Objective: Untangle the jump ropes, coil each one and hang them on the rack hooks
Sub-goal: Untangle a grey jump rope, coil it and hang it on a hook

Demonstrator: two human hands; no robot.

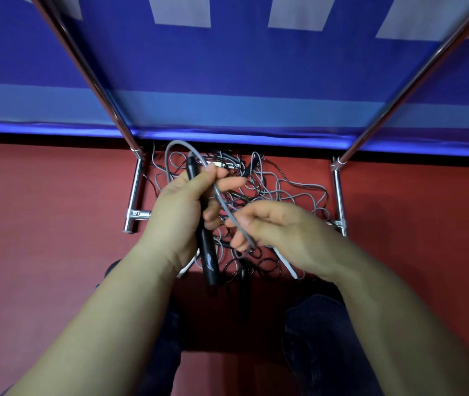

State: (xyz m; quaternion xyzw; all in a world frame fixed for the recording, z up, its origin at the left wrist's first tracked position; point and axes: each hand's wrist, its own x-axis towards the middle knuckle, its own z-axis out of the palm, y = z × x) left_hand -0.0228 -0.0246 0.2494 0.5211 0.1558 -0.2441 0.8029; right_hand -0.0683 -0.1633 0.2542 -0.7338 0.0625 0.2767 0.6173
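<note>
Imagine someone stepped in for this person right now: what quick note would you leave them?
Left hand grips two black handles of one rope. Right hand pinches that rope's grey cord, which loops up above the left hand. The other ropes lie in a tangled pile on the red floor between the rack's metal legs. No hooks in view. Done: one rope partly picked up. Left: untangling, coiling, hanging all.

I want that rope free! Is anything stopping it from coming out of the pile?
Yes. The grey rope cord held by both hands runs down into the tangled heap of ropes on the red floor, knotted among other loops.
</note>
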